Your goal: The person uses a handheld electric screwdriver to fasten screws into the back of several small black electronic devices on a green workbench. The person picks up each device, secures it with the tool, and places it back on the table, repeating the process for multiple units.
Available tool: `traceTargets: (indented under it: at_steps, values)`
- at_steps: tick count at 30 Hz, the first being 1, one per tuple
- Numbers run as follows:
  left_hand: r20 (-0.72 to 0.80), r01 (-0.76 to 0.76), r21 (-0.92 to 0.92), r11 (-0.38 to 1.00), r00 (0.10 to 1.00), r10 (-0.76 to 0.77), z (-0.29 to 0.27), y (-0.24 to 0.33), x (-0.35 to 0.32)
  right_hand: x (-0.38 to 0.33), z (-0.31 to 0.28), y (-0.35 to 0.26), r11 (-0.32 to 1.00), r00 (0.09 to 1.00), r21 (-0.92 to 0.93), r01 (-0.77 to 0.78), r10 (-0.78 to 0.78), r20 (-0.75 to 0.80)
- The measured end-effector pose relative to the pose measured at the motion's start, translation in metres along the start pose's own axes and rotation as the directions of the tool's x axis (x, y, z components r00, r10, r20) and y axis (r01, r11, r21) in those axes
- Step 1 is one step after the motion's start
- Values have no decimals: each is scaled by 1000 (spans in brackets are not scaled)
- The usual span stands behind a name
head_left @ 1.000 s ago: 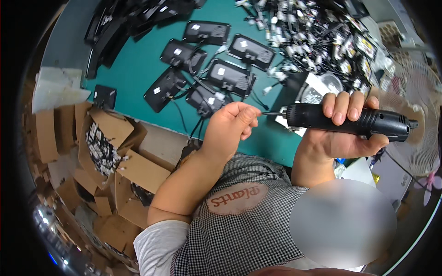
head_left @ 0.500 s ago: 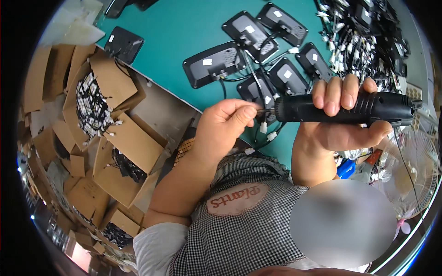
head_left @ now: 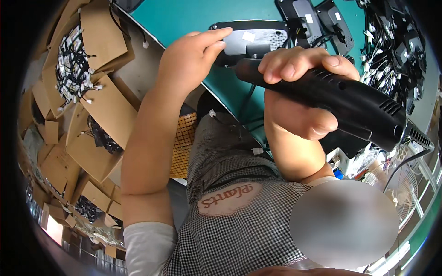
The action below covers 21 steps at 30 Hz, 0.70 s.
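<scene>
My left hand is at the left end of a black plastic housing lying face down on the green table. Its index finger stretches over the housing's corner, and the finger below it presses at the edge. My right hand is wrapped round a black electric screwdriver with a cord at its back end. The tool tilts, its front end over the near edge of the housing. Its bit and the spot beneath are hidden from view.
More black housings with cables lie at the far side of the green table. A heap of cabled parts stands on the right. Open cardboard boxes with cables fill the floor at left. A fan stands at lower right.
My left hand has left the screwdriver's tip and moved up and left to the housing. The screwdriver, still in my right hand, has swung over that housing. The view has shifted.
</scene>
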<state>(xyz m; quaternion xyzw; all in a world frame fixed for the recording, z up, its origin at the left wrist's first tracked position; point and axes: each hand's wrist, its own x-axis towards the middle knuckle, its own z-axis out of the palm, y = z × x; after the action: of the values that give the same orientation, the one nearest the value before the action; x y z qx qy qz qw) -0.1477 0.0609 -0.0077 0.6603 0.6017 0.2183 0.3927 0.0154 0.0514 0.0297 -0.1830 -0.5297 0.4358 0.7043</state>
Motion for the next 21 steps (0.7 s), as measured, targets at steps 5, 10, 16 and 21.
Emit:
traceTargets:
  at_steps: [5, 10, 16, 21]
  values:
    - [1, -21, -11, 1000, 1000, 21, 8, -11, 3, -9, 2, 18, 993, 1000, -116, -10, 10, -3]
    - [-15, -32, -47, 998, 999, 31, 9, -16, 4, -14, 0, 26, 986, 997, -157, -62, 68, 34]
    - [-156, -155, -58, 986, 977, 144, 18, -26, 4, -14, 5, 19, 977, 966, -206, -47, 97, 240]
    - [-188, -140, -95, 986, 975, 121, 26, -26, 0, -11, 6, 27, 984, 913, -176, 43, 33, 407]
